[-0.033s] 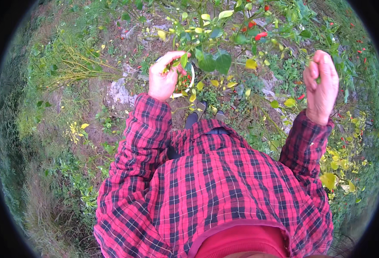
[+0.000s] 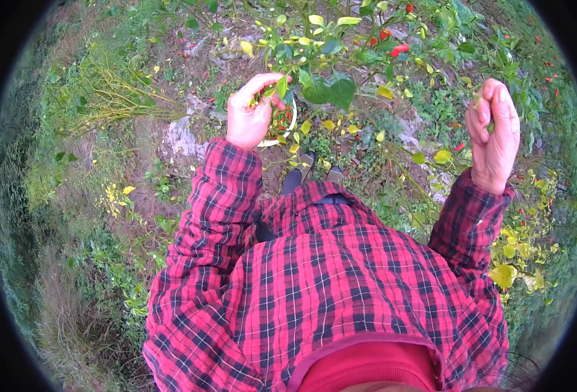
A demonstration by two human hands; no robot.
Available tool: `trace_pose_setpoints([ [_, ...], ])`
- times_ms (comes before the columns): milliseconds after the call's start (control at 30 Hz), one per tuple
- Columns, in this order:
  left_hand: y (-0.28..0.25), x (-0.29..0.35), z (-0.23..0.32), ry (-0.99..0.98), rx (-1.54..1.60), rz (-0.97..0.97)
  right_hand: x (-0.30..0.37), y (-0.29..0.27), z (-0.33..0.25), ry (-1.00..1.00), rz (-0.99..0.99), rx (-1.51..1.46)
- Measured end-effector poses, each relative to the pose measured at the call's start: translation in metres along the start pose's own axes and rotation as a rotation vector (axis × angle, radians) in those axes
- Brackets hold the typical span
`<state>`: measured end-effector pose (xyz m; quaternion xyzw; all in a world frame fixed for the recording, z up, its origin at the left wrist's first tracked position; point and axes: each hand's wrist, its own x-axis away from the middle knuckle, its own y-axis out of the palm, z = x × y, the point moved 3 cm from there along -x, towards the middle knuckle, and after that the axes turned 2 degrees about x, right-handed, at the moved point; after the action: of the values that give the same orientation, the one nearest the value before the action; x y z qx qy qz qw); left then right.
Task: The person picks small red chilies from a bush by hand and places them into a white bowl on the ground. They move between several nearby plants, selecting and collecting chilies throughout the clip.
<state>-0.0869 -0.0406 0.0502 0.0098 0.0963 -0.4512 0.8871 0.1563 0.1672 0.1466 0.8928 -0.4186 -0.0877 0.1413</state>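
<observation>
From my remote post I see a round, white-rimmed container (image 2: 294, 117) with small red pieces inside, partly hidden behind the bare left hand (image 2: 259, 104). That hand is curled; small green pieces (image 2: 255, 100) show between thumb and fingers, but I cannot tell whether they are gripped. Well right of the container, the bare right hand (image 2: 488, 108) has its fingertips together on a small greenish piece (image 2: 478, 97), too blurred to identify. Beyond the container, a leafy green plant (image 2: 342, 91) bearing shiny red peppers (image 2: 400, 49) is cut off.
</observation>
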Motion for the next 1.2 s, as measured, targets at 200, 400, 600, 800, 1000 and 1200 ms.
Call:
trace_pose_setpoints([
  [200, 0.024, -0.003, 0.028, -0.026, 0.006, 0.008, 0.073, -0.01, 0.1, 0.976, -0.335, -0.06],
  [400, 0.084, 0.026, 0.042, 0.067, 0.041, -0.017, 0.12, 0.018, 0.258, 1.276, -0.167, -0.396],
  [600, 0.093, 0.027, 0.03, 0.191, -0.135, -0.036, 0.051, 0.11, 0.361, 1.331, -0.087, -0.397],
  [800, 0.092, 0.026, 0.029, 0.209, -0.178, -0.034, 0.063, 0.087, 0.35, 1.265, -0.168, -0.282],
  [1000, 0.069, 0.021, 0.023, 0.112, -0.123, -0.049, 0.092, 0.014, 0.272, 0.66, -1.09, 0.935],
  [1200, 0.024, 0.018, 0.006, -0.081, -0.076, -0.039, 0.035, 0.042, 0.055, 0.141, -1.062, 1.104],
])
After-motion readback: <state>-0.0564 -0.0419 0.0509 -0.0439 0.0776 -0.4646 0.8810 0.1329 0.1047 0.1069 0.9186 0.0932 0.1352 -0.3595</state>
